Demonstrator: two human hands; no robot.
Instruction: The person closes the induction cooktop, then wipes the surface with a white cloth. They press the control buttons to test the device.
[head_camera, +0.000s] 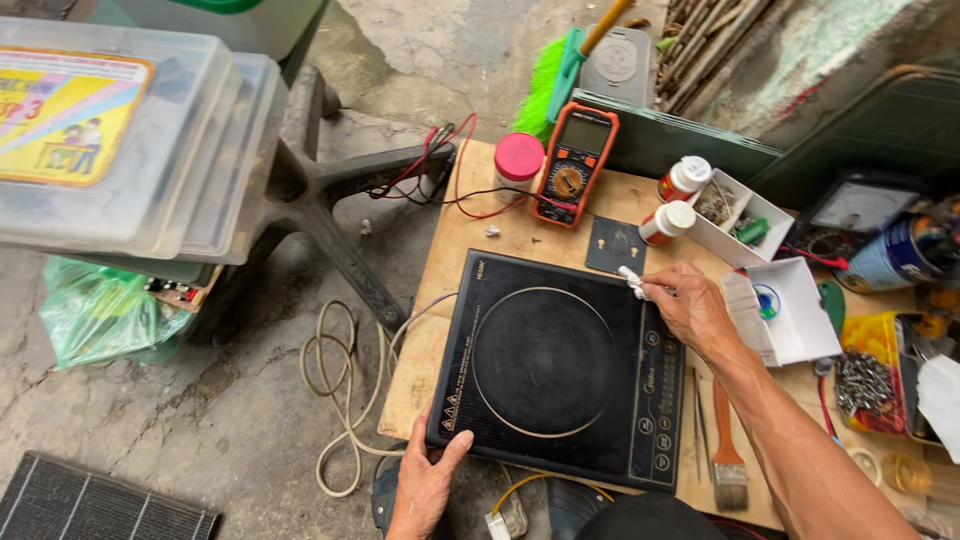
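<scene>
The right hand is pinching a small white cloth wad against the flat black glass induction cooktop's far-right corner; wiping appears barely begun. The left hand, fingers spread, is bracing its near-left corner.

A makeshift repair workshop outdoors: a multimeter with leads, a box of screws and a paintbrush crowd the plywood surface over cracked concrete floor.

Soft, even daylight is filling the scene, casting only faint shadows. The black cooktop is showing a dull sheen without harsh glare. Edges are bending slightly from the wide lens; focus is staying sharp throughout.
</scene>
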